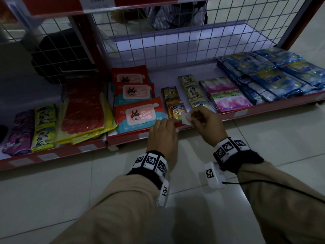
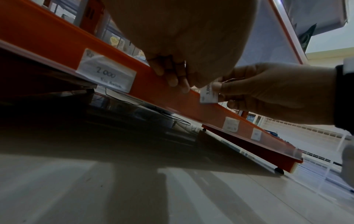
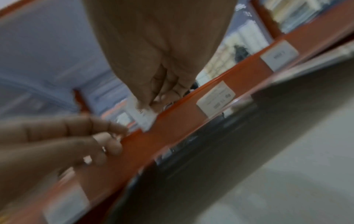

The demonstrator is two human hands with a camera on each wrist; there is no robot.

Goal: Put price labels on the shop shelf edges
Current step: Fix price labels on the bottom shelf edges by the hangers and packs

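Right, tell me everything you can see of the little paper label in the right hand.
The price label is a small white paper slip, roughly rectangular, with dark handwritten figures too small to read surely. The right hand pinches it between thumb and fingers, holding it upright at the top of the red shelf edge, not yet seated there. It sits in front of the orange snack sachets. The left hand rests on the shelf edge just beside it, without gripping the label.
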